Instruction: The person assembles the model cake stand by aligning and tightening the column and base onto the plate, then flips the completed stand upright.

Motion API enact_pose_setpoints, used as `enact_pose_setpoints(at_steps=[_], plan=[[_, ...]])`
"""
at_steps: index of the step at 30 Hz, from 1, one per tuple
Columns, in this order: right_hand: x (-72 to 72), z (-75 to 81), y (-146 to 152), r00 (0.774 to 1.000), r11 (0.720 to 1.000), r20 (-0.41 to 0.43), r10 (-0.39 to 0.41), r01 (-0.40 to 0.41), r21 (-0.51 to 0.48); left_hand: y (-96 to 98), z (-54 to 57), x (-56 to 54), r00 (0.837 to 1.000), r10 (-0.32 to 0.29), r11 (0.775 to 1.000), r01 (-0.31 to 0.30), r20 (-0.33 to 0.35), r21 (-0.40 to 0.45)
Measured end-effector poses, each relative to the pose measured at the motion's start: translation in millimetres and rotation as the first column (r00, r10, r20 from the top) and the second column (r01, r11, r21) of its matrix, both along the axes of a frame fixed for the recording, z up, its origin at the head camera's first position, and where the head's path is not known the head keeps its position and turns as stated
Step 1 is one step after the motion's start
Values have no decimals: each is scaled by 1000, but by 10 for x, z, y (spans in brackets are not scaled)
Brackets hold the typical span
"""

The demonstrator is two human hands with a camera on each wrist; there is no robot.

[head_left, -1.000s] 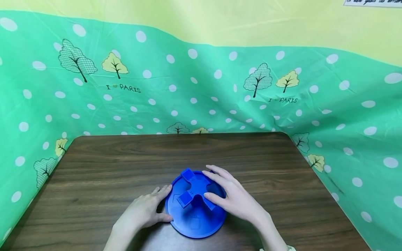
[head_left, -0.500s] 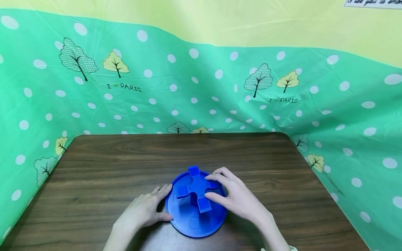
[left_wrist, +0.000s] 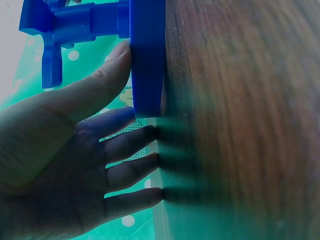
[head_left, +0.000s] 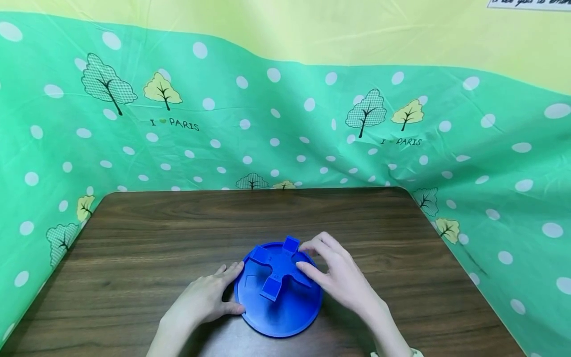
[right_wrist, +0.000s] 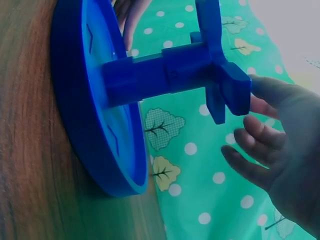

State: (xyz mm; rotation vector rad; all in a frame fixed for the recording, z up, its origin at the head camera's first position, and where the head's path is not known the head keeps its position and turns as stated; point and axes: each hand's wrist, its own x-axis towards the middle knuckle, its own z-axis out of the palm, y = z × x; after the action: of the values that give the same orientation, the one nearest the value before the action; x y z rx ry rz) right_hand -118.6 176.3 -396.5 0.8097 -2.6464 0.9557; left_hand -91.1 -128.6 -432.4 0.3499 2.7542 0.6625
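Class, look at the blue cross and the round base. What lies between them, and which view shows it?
A blue post stands between the base and the cross. Both wrist views show it from the side.

"Where is the right hand (right_wrist: 290,147)?"
"Its upper finger (right_wrist: 274,91) is at one end of the blue cross (right_wrist: 220,75); if it touches, I cannot tell."
"And the cross?"
"It sits on a blue post (right_wrist: 155,75), which stands on a rimmed base (right_wrist: 72,107)."
"Behind?"
"Part of the left hand (right_wrist: 131,17), and dotted cloth (right_wrist: 202,175)."

Smooth plastic base (head_left: 285,320), wood-grain tabletop (head_left: 178,233)
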Motion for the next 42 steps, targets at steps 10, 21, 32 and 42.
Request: enact_pose_setpoints(at_steps=[10,21,32,42], plan=[[25,-35,-70,976,994,207,71,-88,71,-6,-15,3,1000,-4,1000,4,-18,6],[61,-25,-102,962,988,263,75,-108,113,-11,-20,4,999,-6,1000,6,-37,12],[96,63,-64,987,987,147,62,-83,137,25,-12,-13,1000,-6,1000,6,-20,-3],[-70,256,-228,946,914,164,279,-314,255,18,-1,-5,1000,9,1000,-9,5,-26]])
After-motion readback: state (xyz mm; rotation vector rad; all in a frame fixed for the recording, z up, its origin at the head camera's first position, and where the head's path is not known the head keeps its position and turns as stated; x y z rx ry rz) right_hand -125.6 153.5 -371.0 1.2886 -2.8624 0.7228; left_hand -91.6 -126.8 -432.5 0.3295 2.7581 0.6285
